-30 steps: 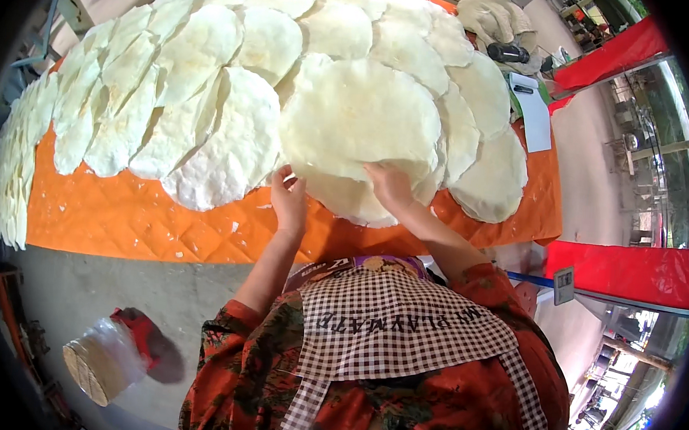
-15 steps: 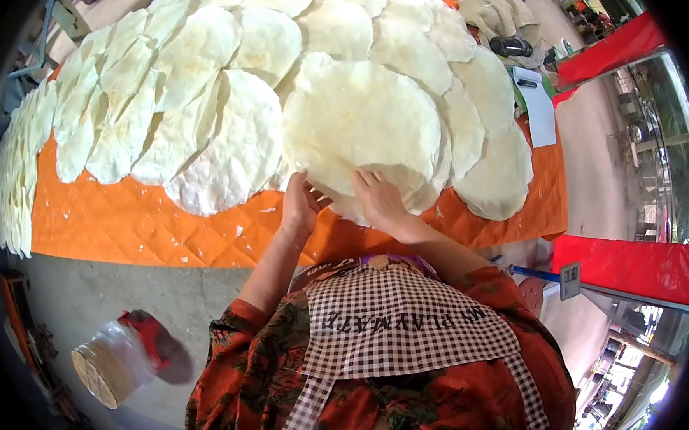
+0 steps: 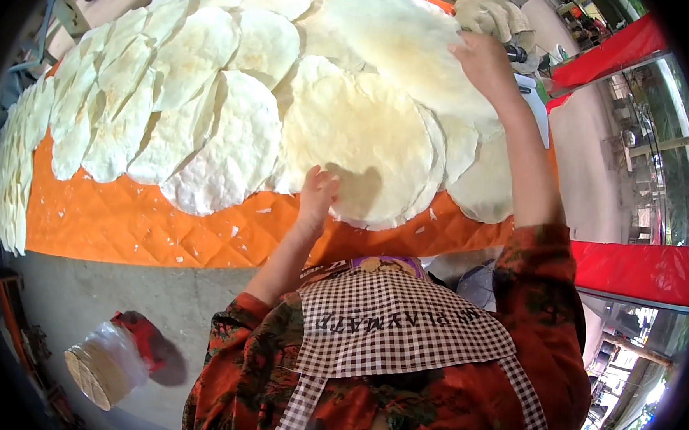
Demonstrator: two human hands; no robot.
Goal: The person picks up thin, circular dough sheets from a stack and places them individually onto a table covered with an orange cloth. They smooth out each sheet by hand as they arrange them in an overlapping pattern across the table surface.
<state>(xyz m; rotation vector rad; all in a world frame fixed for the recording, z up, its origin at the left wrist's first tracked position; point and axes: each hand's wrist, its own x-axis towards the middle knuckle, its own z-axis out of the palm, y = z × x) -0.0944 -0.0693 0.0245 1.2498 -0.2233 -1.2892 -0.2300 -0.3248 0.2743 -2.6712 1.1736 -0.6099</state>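
Many thin, pale round flatbreads (image 3: 216, 138) overlap in rows on an orange cloth. My right hand (image 3: 485, 67) is stretched far out to the right, its fingers closed on the edge of a large flatbread (image 3: 400, 39) that is raised over the others at the back. Nearer me, my left hand (image 3: 318, 198) hovers at the front edge of the stack, fingers a little bent and apart, with nothing visible in them. Beside it lies another flatbread (image 3: 364, 146), marked by the hand's shadow.
The orange cloth (image 3: 134, 219) shows along the table's front edge, scattered with crumbs. At the far right sit a crumpled pale cloth (image 3: 491, 16), a black cylinder (image 3: 517, 53) and a white pad (image 3: 535, 108). A plastic-wrapped round bundle (image 3: 106, 370) stands on the floor, lower left.
My right hand has moved from the front middle to the far right, carrying a flatbread up and back. My left hand stays near the front edge, slightly to the right.
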